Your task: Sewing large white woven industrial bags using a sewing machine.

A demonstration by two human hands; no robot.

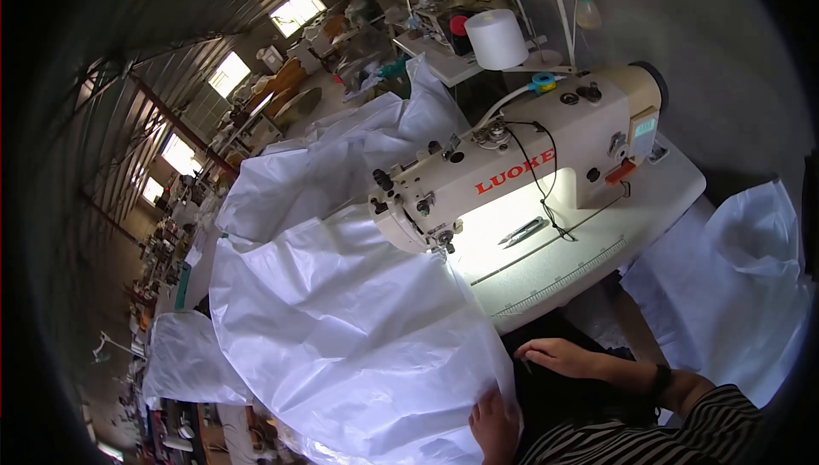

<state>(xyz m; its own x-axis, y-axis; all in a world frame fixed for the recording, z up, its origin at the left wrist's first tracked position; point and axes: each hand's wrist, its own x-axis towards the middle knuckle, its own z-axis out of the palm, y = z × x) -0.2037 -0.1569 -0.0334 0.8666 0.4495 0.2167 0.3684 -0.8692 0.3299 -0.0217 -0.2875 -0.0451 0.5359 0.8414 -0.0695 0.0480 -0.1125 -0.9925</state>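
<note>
One white sheet (350, 311), spreading toward ten o'clock from left hand (493, 425)! One sewing machine (537, 149), twelve o'clock. Two hands: left on sheet's edge, grip can't tell; right hand (559, 357) curled just beside, hold unclear. One cone (496, 40), beyond machine. One snips (523, 232), under arm.

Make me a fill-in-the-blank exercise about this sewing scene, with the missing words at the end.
The left hand rests on a ____ sheet.
A dark band circles the person's ____ wrist.
The lettering on the machine is ____.
The hanging bottle has a ____ tip.

Missing words: white; right; red; green.
</note>
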